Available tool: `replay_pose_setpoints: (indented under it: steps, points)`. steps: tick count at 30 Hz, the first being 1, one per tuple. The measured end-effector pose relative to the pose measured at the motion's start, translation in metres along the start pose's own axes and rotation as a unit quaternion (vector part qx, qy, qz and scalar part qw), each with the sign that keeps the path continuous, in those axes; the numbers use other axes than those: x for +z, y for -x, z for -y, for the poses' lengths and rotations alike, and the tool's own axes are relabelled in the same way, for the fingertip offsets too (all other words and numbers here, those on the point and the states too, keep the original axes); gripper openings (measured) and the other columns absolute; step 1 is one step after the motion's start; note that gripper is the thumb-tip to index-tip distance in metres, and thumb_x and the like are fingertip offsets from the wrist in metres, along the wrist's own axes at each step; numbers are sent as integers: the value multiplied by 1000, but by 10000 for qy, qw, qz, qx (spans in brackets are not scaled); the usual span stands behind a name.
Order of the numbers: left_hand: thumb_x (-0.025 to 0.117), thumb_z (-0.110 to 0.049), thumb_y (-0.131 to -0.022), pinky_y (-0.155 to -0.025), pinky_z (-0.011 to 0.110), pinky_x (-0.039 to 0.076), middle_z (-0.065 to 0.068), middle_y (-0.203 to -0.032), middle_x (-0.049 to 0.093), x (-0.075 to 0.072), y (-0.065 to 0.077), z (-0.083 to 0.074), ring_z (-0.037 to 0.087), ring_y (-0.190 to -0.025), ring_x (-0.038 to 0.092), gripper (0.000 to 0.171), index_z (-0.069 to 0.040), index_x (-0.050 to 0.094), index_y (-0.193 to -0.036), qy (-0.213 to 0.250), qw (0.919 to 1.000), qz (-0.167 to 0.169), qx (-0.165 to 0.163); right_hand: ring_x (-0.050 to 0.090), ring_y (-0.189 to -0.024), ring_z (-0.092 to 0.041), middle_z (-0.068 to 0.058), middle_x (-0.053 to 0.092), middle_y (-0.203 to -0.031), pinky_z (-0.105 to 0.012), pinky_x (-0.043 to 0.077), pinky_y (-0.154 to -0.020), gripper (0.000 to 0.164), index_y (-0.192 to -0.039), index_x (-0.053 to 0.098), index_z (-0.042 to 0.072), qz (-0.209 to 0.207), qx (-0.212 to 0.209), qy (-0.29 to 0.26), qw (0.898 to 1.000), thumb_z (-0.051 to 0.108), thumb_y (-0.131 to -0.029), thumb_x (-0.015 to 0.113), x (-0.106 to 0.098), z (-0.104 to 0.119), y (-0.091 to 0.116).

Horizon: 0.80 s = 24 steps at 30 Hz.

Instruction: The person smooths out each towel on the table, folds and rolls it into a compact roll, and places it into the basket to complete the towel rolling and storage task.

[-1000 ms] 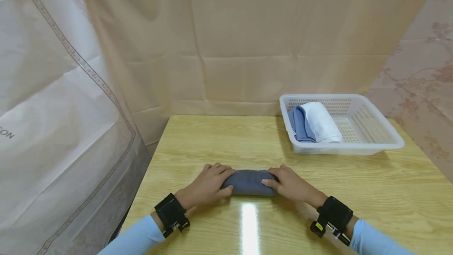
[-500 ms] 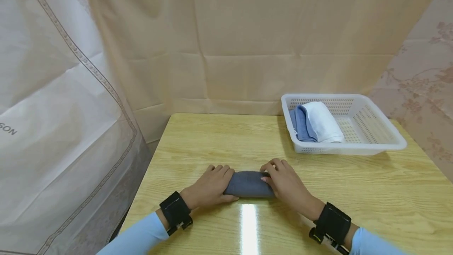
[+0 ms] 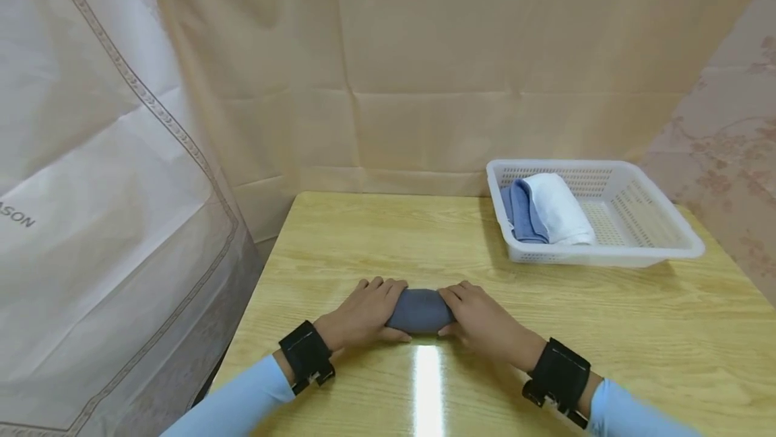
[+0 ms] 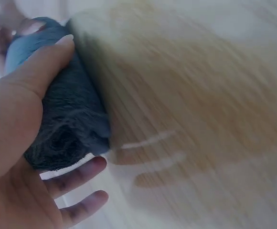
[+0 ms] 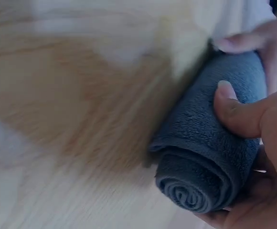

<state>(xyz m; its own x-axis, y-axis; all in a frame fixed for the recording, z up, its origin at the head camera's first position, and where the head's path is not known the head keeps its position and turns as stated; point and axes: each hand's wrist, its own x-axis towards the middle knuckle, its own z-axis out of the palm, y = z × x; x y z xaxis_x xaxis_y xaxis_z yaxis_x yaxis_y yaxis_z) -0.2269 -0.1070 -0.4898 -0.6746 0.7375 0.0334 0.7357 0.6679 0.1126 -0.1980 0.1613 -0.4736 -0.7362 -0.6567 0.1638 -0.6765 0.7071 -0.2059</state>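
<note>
A dark grey-blue towel (image 3: pixel 421 311), rolled into a short cylinder, lies crosswise near the middle of the wooden table (image 3: pixel 364 235). My left hand (image 3: pixel 370 312) grips its left end, thumb on the near side and fingers over the far side. At the other end my right hand (image 3: pixel 481 319) holds the roll in the same way. The right wrist view shows the spiral end of the rolled towel (image 5: pixel 196 186), with the right thumb pressed on its side. In the left wrist view the left thumb lies along the towel (image 4: pixel 67 95), and two fingers extend past its end.
A white plastic basket (image 3: pixel 655 252) stands at the table's back right. Inside it, on the left, lie a folded blue towel (image 3: pixel 526 215) and a white towel (image 3: pixel 560 211). Beige cloth (image 3: pixel 424 73) hangs behind the table, and pale sheeting (image 3: pixel 109 255) hangs at the left.
The right hand lifted its fingers at the towel's right end, then settled round it further in, nearer the left hand. The left hand keeps its hold. The head view has shifted slightly.
</note>
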Motion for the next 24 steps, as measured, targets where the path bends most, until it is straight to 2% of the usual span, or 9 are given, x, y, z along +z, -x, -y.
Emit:
replay_pose_setpoints:
  steps: [4,7,9,11,13,17,19,21,24]
  points:
    - [72,-61,-89,-93,47,49,5,-135,54,0,-6,-4,26,-118,54,87,-22,35,-158,-313,9994,-69,127,63,-106,-28,-13,68,-116,-44,54,-88,50,-128,64,-4,389,287,-932,9945,26,-92,79,-9,-8,-5]
    - [77,-54,-89,-94,46,50,5,-139,53,1,-11,-8,26,-119,53,82,-17,42,-153,-543,9976,-257,337,64,-105,-25,-8,68,-115,-43,52,-87,40,-127,65,0,658,324,-1504,9859,25,-97,74,-13,-14,-9]
    - [80,-50,-87,-94,45,50,5,-138,55,1,-12,-10,26,-119,54,79,-12,45,-148,-550,9972,-339,389,63,-107,-27,-9,67,-118,-45,51,-88,41,-130,63,-1,788,291,-1656,9826,25,-99,71,-13,-15,-11]
    - [82,-48,-87,-94,45,50,6,-134,57,1,-14,-10,25,-117,56,77,-10,48,-144,-417,9979,-330,362,60,-114,-32,-14,64,-124,-51,49,-93,50,-136,57,-4,772,178,-1521,9852,29,-100,70,-11,-14,-10]
    - [82,-47,-86,-93,45,50,6,-132,58,2,-14,-9,25,-116,56,75,-8,49,-142,-301,9987,-258,315,55,-118,-36,-18,57,-130,-55,48,-94,66,-144,49,-4,692,118,-1095,9915,39,-98,70,-5,-10,-8]
    - [80,-46,-89,-93,46,51,7,-131,59,1,-16,-6,24,-117,56,73,-7,49,-142,-57,9993,-155,327,51,-114,-37,-22,47,-132,-55,49,-88,94,-147,44,4,186,102,-103,9997,62,-82,79,9,-5,-5]
    - [78,-47,-90,-93,47,50,8,-133,58,0,-16,-5,24,-119,56,75,-6,47,-145,165,9993,-113,304,51,-108,-33,-20,45,-127,-50,50,-84,95,-142,48,8,-61,141,156,9998,64,-75,84,14,-8,-6]
    - [76,-49,-91,-94,47,50,8,-136,57,0,-16,-4,23,-120,55,79,-6,43,-149,407,9989,-57,228,50,-101,-28,-15,45,-120,-45,50,-82,88,-136,51,9,-200,98,191,9996,56,-72,90,15,-12,-9]
    - [73,-52,-92,-94,47,49,7,-136,55,0,-17,-3,22,-119,54,82,-10,38,-153,570,9983,16,132,47,-94,-20,-7,44,-111,-40,49,-80,74,-129,52,10,33,-42,-24,10000,42,-76,92,15,-22,-14]
